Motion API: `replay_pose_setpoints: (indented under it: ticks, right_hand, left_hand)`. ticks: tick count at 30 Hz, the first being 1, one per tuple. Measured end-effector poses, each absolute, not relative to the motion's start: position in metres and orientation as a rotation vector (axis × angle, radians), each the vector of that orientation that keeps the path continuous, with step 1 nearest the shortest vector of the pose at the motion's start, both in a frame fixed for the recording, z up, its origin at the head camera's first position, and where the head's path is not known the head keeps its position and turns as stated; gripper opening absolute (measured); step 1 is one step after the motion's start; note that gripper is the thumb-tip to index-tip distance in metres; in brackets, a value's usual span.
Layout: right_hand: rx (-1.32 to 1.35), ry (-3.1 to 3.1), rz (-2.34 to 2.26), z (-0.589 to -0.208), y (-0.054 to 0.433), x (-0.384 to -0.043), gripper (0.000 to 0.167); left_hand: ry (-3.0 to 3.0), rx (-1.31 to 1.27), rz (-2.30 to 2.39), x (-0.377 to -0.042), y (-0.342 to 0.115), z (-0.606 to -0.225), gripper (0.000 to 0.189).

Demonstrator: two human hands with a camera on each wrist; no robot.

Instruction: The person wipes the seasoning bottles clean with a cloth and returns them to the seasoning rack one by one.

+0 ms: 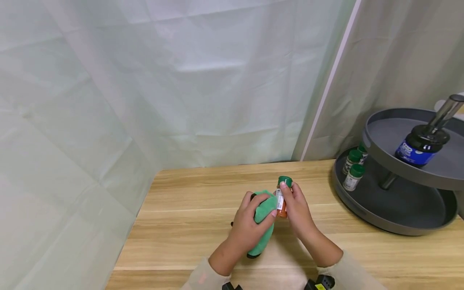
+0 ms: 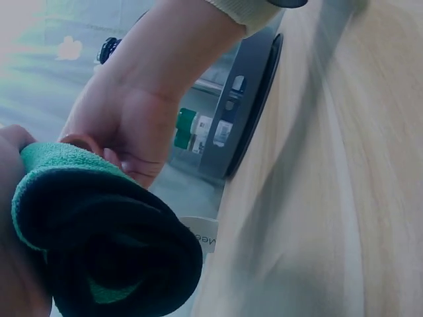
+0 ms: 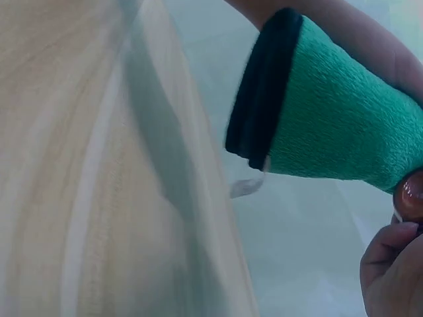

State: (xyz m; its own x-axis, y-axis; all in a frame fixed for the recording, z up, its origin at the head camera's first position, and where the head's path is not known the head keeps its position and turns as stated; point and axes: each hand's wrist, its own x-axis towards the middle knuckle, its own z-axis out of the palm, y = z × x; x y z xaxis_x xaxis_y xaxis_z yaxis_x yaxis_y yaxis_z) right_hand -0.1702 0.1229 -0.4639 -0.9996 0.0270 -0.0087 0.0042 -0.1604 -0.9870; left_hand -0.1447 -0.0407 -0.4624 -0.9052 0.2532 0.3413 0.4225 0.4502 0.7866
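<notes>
In the head view my left hand (image 1: 248, 225) grips a folded green cloth (image 1: 266, 209) with dark edging. The cloth lies against the side of a spice jar (image 1: 281, 203), which has a green cap, a white label and orange-red contents. My right hand (image 1: 298, 209) holds that jar upright, thumb near the cap. In the left wrist view the rolled dark end of the cloth (image 2: 125, 244) fills the lower left. The right wrist view shows the cloth's green side (image 3: 344, 105) touching the jar's base (image 3: 411, 198); the fingers hide most of the jar there.
At the right stands a grey two-tier turntable (image 1: 398, 231). Several green-capped spice jars (image 1: 352, 178) sit on its lower tier, and a dark jar with a blue label (image 1: 413, 154) on the upper one. Pale curtains (image 1: 224, 80) hang behind the wooden table (image 1: 174, 241).
</notes>
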Motion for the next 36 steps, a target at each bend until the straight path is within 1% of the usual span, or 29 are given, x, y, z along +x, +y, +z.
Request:
replay_pose_setpoints:
  ticks: [5, 8, 13, 21, 30, 36]
  right_hand:
    - [-0.024, -1.924, 2.358, -0.462, 0.128, -0.174, 0.037]
    - [-0.011, -1.905, 2.326, -0.460, 0.130, -0.174, 0.030]
    - [0.020, -1.856, 2.271, -0.458, 0.132, -0.174, 0.025]
    - [0.177, -1.798, 2.270, -0.452, 0.140, -0.175, 0.016]
    - [0.183, -1.762, 2.362, -0.447, 0.140, -0.172, 0.017]
    - [0.265, -1.722, 2.433, -0.442, 0.139, -0.170, 0.021]
  left_hand:
    - [-2.523, -0.625, -1.444, -0.145, -0.039, -0.466, 0.036]
    - [-2.539, -0.589, -1.482, -0.147, -0.040, -0.467, 0.036]
    - [-2.534, -0.521, -1.564, -0.151, -0.041, -0.468, 0.037]
    - [-2.529, -0.513, -1.695, -0.153, -0.042, -0.469, 0.036]
    - [-2.476, -0.437, -1.888, -0.156, -0.041, -0.470, 0.031]
    - [-2.420, -0.413, -2.057, -0.157, -0.042, -0.469, 0.029]
